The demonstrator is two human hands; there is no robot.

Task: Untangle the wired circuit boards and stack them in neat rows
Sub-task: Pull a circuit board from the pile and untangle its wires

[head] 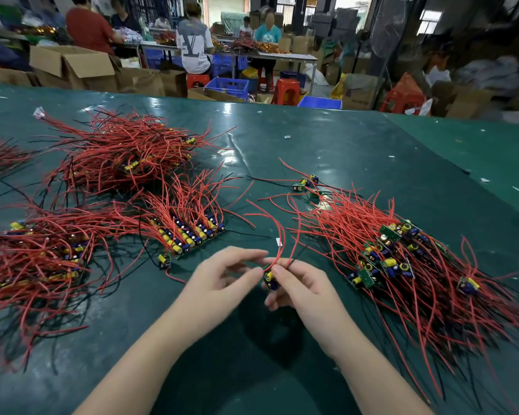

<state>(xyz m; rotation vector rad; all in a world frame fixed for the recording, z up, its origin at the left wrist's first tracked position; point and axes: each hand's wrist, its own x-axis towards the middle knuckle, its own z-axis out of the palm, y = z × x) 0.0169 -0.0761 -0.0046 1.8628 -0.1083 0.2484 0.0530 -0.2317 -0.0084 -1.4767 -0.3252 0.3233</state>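
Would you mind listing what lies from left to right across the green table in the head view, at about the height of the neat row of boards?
Loose heap of boards and red wires → neat row of boards → left hand → held board → right hand → tangled pile of boards.

Red and black wires (357, 232), green boards (367, 277) with yellow and blue components, are laid on a dark green table (327, 151).
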